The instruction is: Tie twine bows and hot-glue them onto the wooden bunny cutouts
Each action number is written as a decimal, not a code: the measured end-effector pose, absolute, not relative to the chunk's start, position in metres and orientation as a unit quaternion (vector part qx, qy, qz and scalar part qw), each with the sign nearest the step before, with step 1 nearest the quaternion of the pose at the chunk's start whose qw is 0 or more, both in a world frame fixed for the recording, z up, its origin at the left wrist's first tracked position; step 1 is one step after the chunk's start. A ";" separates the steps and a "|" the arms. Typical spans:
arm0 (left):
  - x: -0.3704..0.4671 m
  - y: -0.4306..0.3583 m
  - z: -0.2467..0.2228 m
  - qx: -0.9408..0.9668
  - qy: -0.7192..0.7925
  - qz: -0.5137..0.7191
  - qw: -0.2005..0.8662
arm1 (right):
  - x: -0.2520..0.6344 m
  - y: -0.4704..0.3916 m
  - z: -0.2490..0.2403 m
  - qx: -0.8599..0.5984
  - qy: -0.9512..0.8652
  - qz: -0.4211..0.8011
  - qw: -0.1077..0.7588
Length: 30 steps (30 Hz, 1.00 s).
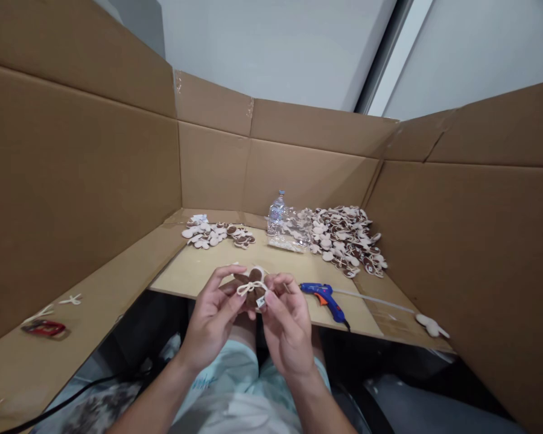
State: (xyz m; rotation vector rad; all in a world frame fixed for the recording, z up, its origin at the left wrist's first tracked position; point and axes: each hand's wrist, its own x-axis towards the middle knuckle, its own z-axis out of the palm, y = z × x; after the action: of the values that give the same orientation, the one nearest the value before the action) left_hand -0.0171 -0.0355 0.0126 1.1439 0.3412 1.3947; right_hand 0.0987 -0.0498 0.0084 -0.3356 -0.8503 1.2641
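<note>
Pale blue shorts [233,364] are showing at the near side, below the hands. Left hand [215,316] and right hand [289,325] are both gripping a brown piece [256,276] by their fingertips at the counter's near edge, its cream string bow facing up. Bare, smooth counter [176,274] is leaving room to the left; a blue plastic glue gun [324,293] is lying on the right. Creased cardboard walls [298,169] are closing the far side, where fuzzy, rounded pieces [339,235] are heaping up at right.
</note>
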 end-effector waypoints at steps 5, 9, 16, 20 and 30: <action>-0.013 -0.034 0.008 0.507 0.177 0.614 0.578 | 0.094 -0.045 -0.002 -0.173 -0.418 0.445 0.773; -0.011 -0.030 0.000 0.519 0.207 0.631 0.539 | 0.094 -0.040 -0.009 -0.189 -0.436 0.393 0.788; -0.015 -0.033 0.002 0.537 0.225 0.599 0.550 | 0.100 -0.038 -0.008 -0.162 -0.408 0.419 0.795; -0.015 -0.038 0.007 0.544 0.220 0.597 0.547 | 0.102 -0.041 -0.006 -0.153 -0.428 0.440 0.775; -0.016 -0.037 0.010 0.574 0.280 0.583 0.502 | 0.100 -0.041 -0.010 -0.143 -0.446 0.437 0.768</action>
State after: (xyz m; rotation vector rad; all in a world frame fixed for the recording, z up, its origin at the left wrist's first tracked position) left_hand -0.0156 -0.0374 0.0103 1.3870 0.6768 1.4097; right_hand 0.1005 -0.0406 -0.0099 -0.3094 -0.9672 0.9491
